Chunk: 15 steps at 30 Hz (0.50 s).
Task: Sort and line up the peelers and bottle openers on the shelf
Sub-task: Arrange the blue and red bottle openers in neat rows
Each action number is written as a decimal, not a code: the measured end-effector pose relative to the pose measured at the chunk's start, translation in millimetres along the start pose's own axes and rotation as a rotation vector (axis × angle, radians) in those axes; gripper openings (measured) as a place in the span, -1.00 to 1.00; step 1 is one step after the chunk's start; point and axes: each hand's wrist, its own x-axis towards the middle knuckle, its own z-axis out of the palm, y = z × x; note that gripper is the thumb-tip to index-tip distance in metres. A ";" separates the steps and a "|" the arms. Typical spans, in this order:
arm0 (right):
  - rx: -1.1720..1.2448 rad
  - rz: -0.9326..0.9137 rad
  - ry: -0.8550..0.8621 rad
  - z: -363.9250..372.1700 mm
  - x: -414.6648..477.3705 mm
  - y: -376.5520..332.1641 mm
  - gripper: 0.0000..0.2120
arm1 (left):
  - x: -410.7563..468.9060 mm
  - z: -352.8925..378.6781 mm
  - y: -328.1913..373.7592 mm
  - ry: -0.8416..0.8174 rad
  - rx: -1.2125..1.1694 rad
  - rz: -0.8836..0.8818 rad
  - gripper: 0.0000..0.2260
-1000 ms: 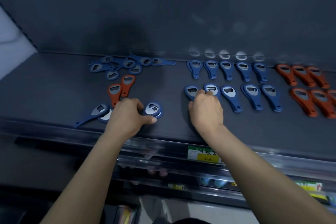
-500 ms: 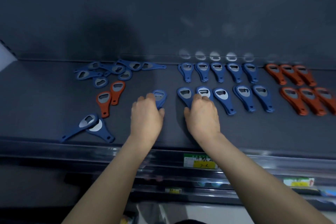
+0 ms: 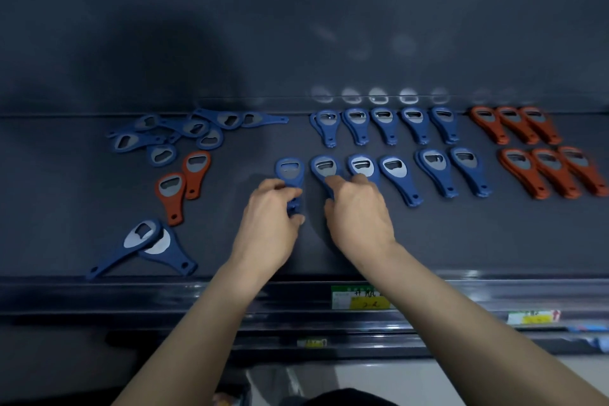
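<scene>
A: Where is the piece that's being placed?
B: Just left of centre. The left hand (image 3: 270, 224) has fingers and thumb curled round the handle of the leftmost blue bottle opener (image 3: 290, 170), at the left end of the front blue row (image 3: 431, 161) on the shelf (image 3: 461, 241).
A: And the other hand?
B: The right hand (image 3: 359, 214) sits just beside it. Its thumb and bent fingers pinch the handle of the second blue bottle opener (image 3: 324, 166), and the handle itself is hidden under the hand.
A: How should this step go?
B: I'd set the new one's head level with its neighbours' heads. The handle should point toward the bottom of the frame at the same slight slant, with the same gap. Holding the neighbour steady should stop the row being nudged. I'd slide it flat rather than lift it, since these look light and could skid on the smooth shelf.
A: What remains?
B: Plenty, I reckon. A loose blue pile (image 3: 184, 132) lies upper left, with two orange bottle openers (image 3: 196, 165) just below it. Two crossed blue openers (image 3: 148, 237) lie lower left, near the shelf's front edge. The back blue row (image 3: 384, 123) and the orange rows (image 3: 517, 160) at right look tidy.
A: Any risk?
B: The front row's gap widens right of centre, so it may need evening out.
</scene>
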 end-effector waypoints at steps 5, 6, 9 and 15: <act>-0.049 0.001 0.008 2.1 -3.7 -0.3 -0.71 | 4.3 0.4 -9.0 -0.026 0.009 0.073 -0.71; -0.049 0.000 0.008 1.6 -4.5 -0.7 -0.73 | 5.2 0.9 -9.7 -0.017 0.004 0.078 -0.73; -0.061 -0.012 0.023 -2.5 -3.8 -2.6 -0.78 | 6.7 3.0 -9.9 0.044 -0.036 0.088 -0.78; -0.033 -0.103 0.042 -12.4 18.0 -5.8 -0.84 | 11.2 2.2 -9.7 0.076 -0.112 0.126 -0.75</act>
